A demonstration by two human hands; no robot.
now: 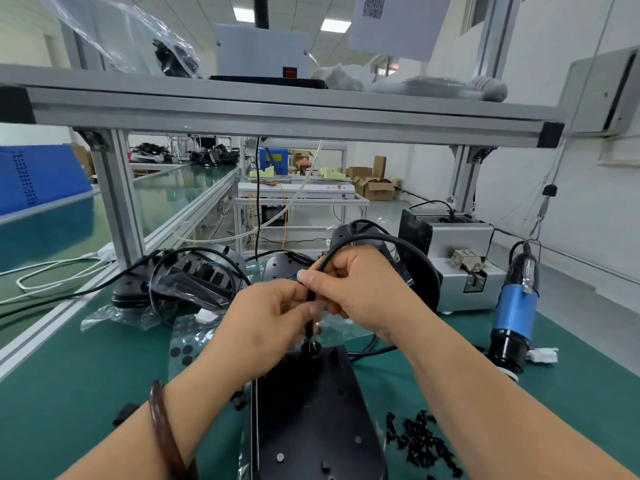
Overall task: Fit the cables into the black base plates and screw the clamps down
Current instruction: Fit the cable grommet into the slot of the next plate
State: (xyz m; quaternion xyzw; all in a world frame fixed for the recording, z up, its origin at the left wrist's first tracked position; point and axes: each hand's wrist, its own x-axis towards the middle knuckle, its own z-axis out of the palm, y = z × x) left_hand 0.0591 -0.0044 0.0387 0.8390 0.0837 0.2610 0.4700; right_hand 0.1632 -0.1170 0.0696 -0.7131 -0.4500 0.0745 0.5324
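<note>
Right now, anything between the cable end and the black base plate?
Nothing visible. The left hand and right hand pinch the cable just above the far end of the base plate; its wire tips hang over it, nothing between.

Two bare hands in shot: left hand (273, 317), right hand (360, 289), and both forearms run uncovered right down to the bottom edge of the picture. On the left wrist there's a single bangle (166, 431), dark reddish-brown and glossy, a slim rounded band with a streak of light along its curve. The fingernails that show are short and plain, pale at the tips.
</note>
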